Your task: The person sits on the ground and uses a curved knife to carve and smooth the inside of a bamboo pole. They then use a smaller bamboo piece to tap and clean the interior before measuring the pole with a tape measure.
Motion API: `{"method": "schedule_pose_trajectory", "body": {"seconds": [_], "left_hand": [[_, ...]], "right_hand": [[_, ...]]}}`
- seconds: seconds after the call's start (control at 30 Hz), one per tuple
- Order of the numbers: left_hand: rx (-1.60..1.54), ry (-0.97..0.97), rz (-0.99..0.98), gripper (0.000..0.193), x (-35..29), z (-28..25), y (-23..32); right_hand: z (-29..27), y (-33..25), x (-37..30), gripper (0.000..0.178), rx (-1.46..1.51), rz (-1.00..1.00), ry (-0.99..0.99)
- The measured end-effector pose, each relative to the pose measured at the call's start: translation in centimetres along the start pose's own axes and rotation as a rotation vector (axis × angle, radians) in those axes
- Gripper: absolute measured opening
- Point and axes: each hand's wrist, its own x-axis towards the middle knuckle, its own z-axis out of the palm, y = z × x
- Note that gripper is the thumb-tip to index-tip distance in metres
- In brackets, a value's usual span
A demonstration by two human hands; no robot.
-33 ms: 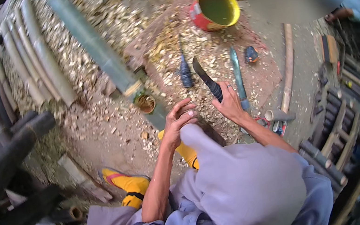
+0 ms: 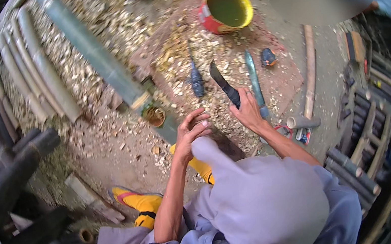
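Bamboo pole (image 2: 92, 51) runs from upper left to frame centre, cut end by the left hand (image 2: 191, 135) (fingers curled on a piece I can't make out). Right hand (image 2: 247, 111) clamps the dark machete (image 2: 224, 84), centre frame.

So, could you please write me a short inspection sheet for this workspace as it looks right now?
Surface: bare ground strewn with pale wood chips.
Job's things: long green bamboo pole lying slantwise, cut end near the hands; dark curved knife.
Clutter: red bucket with yellow rim, green bamboo sliver, two small dark tools on the chips.
Grippers: left hand curled over a piece that is partly hidden; right hand on the knife's handle.
Cables: nothing seen.
Surroundings: split bamboo strips at left, stacked bamboo at right.
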Motion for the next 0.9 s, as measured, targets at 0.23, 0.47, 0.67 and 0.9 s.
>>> {"method": "schedule_pose_trajectory", "body": {"seconds": [0.23,0.47,0.67,0.9], "left_hand": [[0.387,0.152,0.102,0.042,0.3,0.4,2.3],[0.272,0.339,0.141,0.037,-1.9,-3.0,2.1],[0.25,0.372,0.13,0.034,-1.9,-3.5,1.8],[0.285,0.335,0.142,0.033,-1.3,-2.2,1.7]], "right_hand": [[-2.6,4.3,-1.7,0.053,-0.035,0.113,0.223],[-11.2,26.0,-6.9,0.079,-0.396,0.731,0.384],[-11.3,32.0,-9.4,0.071,-0.349,1.001,0.187],[-10.6,26.3,-6.7,0.061,-0.158,0.859,0.329]]}}
